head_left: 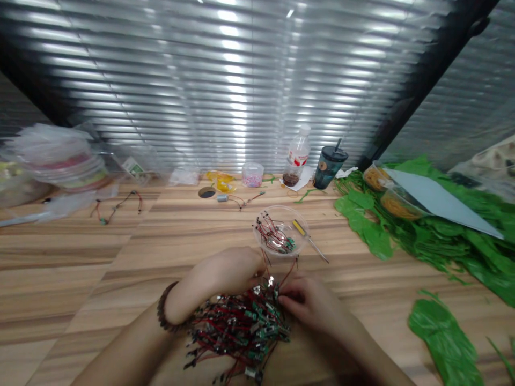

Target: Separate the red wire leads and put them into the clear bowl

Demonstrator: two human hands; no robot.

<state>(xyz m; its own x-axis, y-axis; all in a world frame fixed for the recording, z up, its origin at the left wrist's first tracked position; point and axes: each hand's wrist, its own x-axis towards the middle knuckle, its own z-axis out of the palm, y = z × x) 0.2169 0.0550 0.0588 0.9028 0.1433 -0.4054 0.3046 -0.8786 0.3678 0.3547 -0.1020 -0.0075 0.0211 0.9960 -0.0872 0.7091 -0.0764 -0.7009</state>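
A large tangle of red and black wires [241, 328], carrying small green boards and silver metal parts, lies on the wooden table [80, 279] between my hands. My right hand [306, 303] pinches at the top edge of the tangle. My left hand [227, 272] lies across the tangle's upper side, its fingers hidden and close to a clear plastic bowl [280, 230]. That bowl holds more wired parts. A yellow-handled screwdriver [300, 229] rests with its handle in the bowl and its shaft over the rim. A dark beaded bracelet [163, 306] circles my left wrist.
Green plastic sheets [434, 241] and a cut green leaf shape [442, 338] lie at the right. Along the back stand a plastic bottle [298, 158], a dark lidded cup [330, 167] and a small tub [252, 175]. Plastic bags [60, 161] sit back left, before metal blinds [225, 80].
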